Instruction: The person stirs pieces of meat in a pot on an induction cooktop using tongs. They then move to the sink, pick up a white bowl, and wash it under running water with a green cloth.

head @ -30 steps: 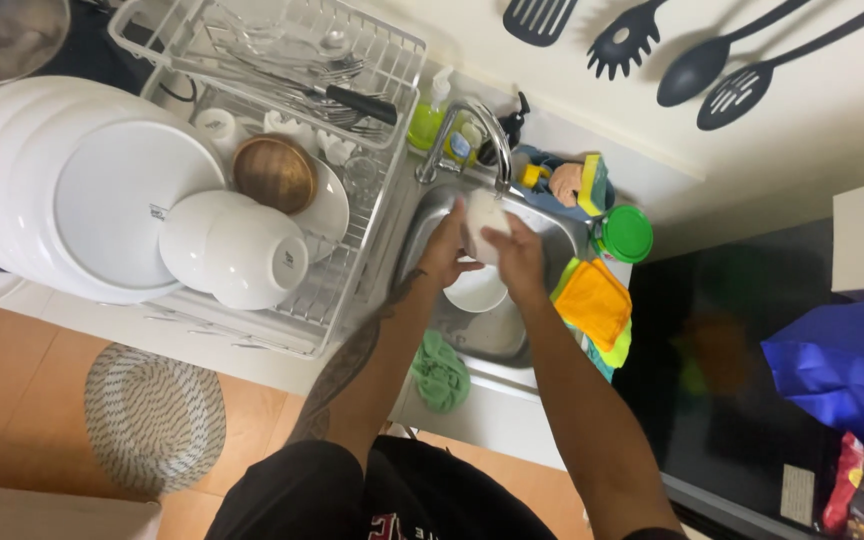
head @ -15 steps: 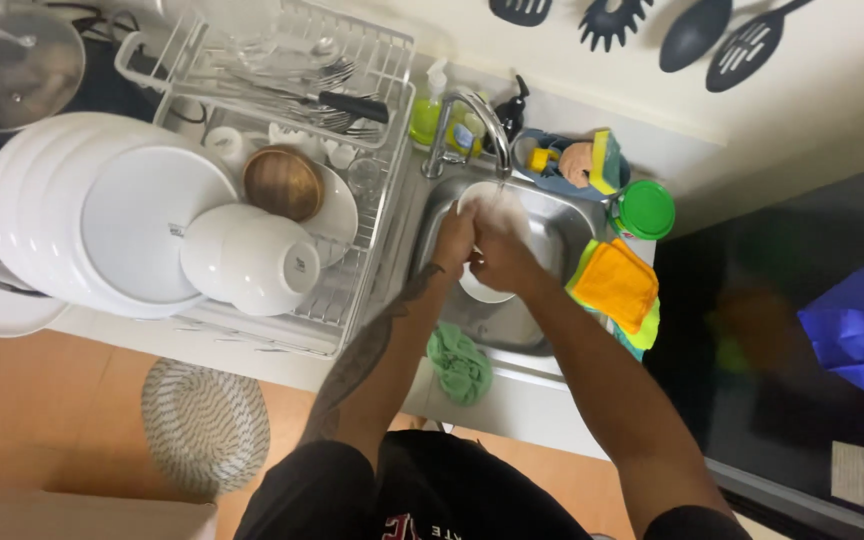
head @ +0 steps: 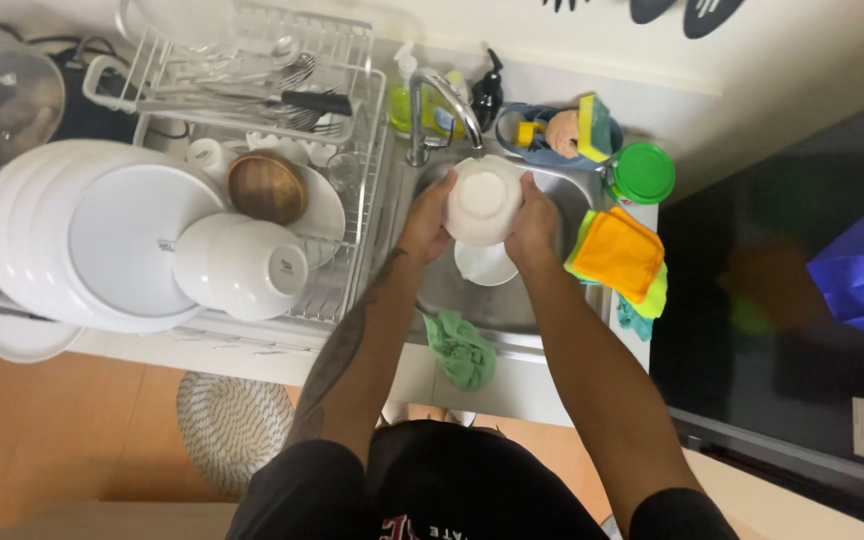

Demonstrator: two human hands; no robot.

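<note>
White plates and bowls fill the drying rack on the left. Over the sink, under the tap, the left hand and right hand hold a white bowl between them, fingers curled against its sides. Orange cloth lies rightward.

A home kitchen. Both hands' grip sits over a steel sink beneath a curved tap. Left of the grip, a wire dish rack holds white plates, bowls and cutlery. Right of it lie folded cloths; behind it stand dish soap and sponges, with cooking utensils on the wall.
</note>
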